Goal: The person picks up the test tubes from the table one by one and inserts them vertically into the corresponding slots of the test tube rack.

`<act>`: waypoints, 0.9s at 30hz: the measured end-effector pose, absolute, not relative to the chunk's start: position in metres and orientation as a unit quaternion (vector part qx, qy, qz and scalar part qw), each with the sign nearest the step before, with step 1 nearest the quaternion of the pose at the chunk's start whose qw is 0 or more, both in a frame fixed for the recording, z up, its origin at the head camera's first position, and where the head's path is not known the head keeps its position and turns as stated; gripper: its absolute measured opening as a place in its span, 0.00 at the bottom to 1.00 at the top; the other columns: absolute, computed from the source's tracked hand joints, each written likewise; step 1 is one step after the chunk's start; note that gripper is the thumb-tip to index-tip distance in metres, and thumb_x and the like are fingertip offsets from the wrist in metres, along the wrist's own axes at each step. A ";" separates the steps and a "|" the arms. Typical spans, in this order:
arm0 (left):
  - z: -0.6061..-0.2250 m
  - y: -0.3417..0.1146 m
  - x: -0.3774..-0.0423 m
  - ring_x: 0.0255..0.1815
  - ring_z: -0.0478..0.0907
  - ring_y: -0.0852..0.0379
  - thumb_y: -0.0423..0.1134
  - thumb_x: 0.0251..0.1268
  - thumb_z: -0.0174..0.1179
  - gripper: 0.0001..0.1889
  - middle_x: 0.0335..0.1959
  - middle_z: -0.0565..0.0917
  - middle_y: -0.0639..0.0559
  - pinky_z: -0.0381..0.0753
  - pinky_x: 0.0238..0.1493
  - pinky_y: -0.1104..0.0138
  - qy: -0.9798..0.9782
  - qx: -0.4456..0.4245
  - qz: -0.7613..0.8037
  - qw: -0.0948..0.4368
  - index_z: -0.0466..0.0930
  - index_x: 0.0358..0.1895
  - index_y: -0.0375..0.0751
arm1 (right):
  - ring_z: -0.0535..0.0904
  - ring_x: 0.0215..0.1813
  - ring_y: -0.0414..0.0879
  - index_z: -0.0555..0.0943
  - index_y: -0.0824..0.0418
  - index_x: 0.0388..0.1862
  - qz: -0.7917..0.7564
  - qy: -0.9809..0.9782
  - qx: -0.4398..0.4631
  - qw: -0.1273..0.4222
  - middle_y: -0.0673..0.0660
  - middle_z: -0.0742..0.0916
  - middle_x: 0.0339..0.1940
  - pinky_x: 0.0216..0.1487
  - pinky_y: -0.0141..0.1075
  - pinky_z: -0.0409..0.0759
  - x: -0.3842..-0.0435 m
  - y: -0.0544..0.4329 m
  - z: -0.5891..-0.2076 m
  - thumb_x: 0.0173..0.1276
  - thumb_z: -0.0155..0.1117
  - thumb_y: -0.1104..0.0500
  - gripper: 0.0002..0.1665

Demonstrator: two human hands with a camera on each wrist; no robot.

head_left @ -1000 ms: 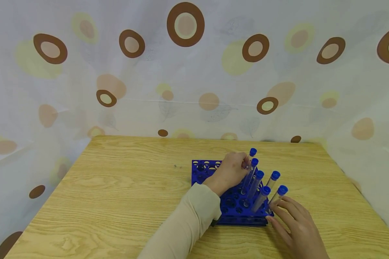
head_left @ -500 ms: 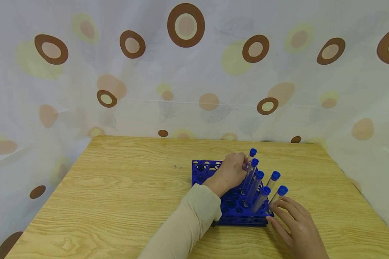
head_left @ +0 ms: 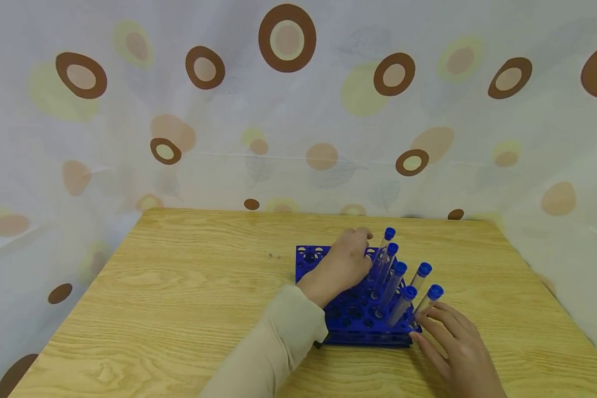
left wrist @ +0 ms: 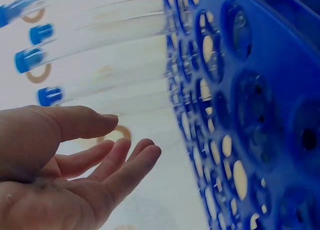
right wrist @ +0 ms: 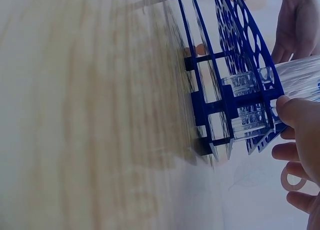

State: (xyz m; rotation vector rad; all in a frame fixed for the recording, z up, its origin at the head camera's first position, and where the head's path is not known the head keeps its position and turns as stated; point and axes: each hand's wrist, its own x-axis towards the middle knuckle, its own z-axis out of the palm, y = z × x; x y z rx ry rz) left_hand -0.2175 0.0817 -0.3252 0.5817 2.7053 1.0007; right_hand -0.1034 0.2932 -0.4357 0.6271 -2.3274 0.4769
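Observation:
A blue test tube rack [head_left: 358, 338] stands on the table, with several clear, blue-capped test tubes [head_left: 392, 284] upright in holes toward its right side. Over the rack's back part, my left hand [head_left: 342, 261] is just left of the rearmost test tube [head_left: 389, 235]. In the left wrist view its fingers [left wrist: 132, 172] are spread from the thumb and hold nothing. My right hand [head_left: 457, 345] grips the front right corner of the rack, thumb in front and fingers at the side. In the right wrist view the thumb [right wrist: 295, 110] lies against the rack's upper edge, close to the tubes.
The wooden table [head_left: 189, 298] stretches to the left of the rack and behind it. A patterned curtain [head_left: 288, 121] hangs along the table's back and sides. Small dark specks [head_left: 273, 256] lie left of the rack.
My left hand has let go of the rearmost test tube, opened its fingers and moved a little left. The tube stays upright in the rack. My right hand has not moved.

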 end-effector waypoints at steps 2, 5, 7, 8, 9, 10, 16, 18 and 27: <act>-0.322 0.075 -0.216 0.62 0.75 0.55 0.31 0.73 0.53 0.24 0.64 0.74 0.49 0.78 0.46 0.68 0.910 0.197 0.352 0.098 0.67 0.70 0.46 | 0.79 0.52 0.59 0.87 0.64 0.39 0.184 -0.895 0.238 0.329 0.57 0.87 0.40 0.73 0.19 0.50 -0.103 0.294 -0.435 0.76 0.42 0.34 0.38; -0.317 0.066 -0.212 0.65 0.74 0.53 0.32 0.73 0.53 0.25 0.66 0.72 0.49 0.79 0.49 0.66 0.901 0.197 0.374 0.100 0.66 0.71 0.47 | 0.79 0.51 0.58 0.87 0.63 0.39 0.183 -0.892 0.241 0.336 0.56 0.87 0.40 0.72 0.19 0.50 -0.104 0.294 -0.435 0.76 0.43 0.34 0.37; -0.315 0.060 -0.209 0.65 0.73 0.53 0.33 0.73 0.52 0.25 0.66 0.72 0.49 0.78 0.49 0.66 0.897 0.196 0.385 0.097 0.65 0.72 0.48 | 0.79 0.51 0.58 0.87 0.62 0.39 0.184 -0.889 0.244 0.341 0.56 0.87 0.40 0.72 0.19 0.50 -0.104 0.294 -0.435 0.76 0.44 0.34 0.36; -0.314 0.057 -0.207 0.64 0.73 0.54 0.34 0.73 0.52 0.25 0.66 0.72 0.50 0.78 0.48 0.65 0.896 0.197 0.386 0.094 0.65 0.72 0.48 | 0.79 0.50 0.58 0.87 0.62 0.39 0.185 -0.887 0.245 0.345 0.55 0.87 0.40 0.72 0.18 0.50 -0.105 0.294 -0.435 0.76 0.45 0.34 0.36; -0.313 0.054 -0.206 0.63 0.74 0.54 0.34 0.74 0.52 0.25 0.66 0.72 0.50 0.78 0.48 0.65 0.896 0.198 0.387 0.089 0.64 0.72 0.48 | 0.79 0.50 0.58 0.87 0.62 0.39 0.186 -0.885 0.246 0.348 0.55 0.87 0.40 0.72 0.18 0.51 -0.105 0.294 -0.436 0.76 0.45 0.34 0.36; -0.312 0.051 -0.204 0.63 0.74 0.54 0.35 0.74 0.52 0.25 0.65 0.72 0.50 0.78 0.48 0.65 0.896 0.201 0.387 0.084 0.65 0.72 0.48 | 0.79 0.50 0.58 0.87 0.61 0.39 0.186 -0.885 0.245 0.350 0.55 0.87 0.40 0.72 0.18 0.50 -0.105 0.294 -0.436 0.76 0.45 0.34 0.36; -0.311 0.032 -0.192 0.63 0.74 0.54 0.38 0.74 0.55 0.26 0.65 0.73 0.50 0.79 0.55 0.63 0.897 0.214 0.383 0.049 0.65 0.72 0.46 | 0.79 0.50 0.56 0.86 0.61 0.38 0.179 -0.890 0.241 0.345 0.54 0.86 0.40 0.71 0.18 0.51 -0.107 0.296 -0.434 0.76 0.44 0.34 0.36; -0.312 0.027 -0.187 0.64 0.74 0.53 0.38 0.73 0.55 0.26 0.66 0.72 0.49 0.79 0.57 0.61 0.895 0.215 0.388 0.043 0.65 0.72 0.46 | 0.79 0.49 0.54 0.86 0.60 0.38 0.180 -0.890 0.245 0.341 0.53 0.85 0.40 0.68 0.19 0.54 -0.107 0.297 -0.433 0.76 0.44 0.34 0.35; -0.323 0.004 -0.173 0.66 0.72 0.53 0.38 0.73 0.55 0.25 0.66 0.71 0.48 0.77 0.62 0.59 0.890 0.223 0.396 0.035 0.65 0.71 0.43 | 0.78 0.44 0.49 0.86 0.61 0.36 0.180 -0.880 0.268 0.349 0.53 0.85 0.40 0.60 0.23 0.63 -0.109 0.303 -0.432 0.77 0.46 0.36 0.34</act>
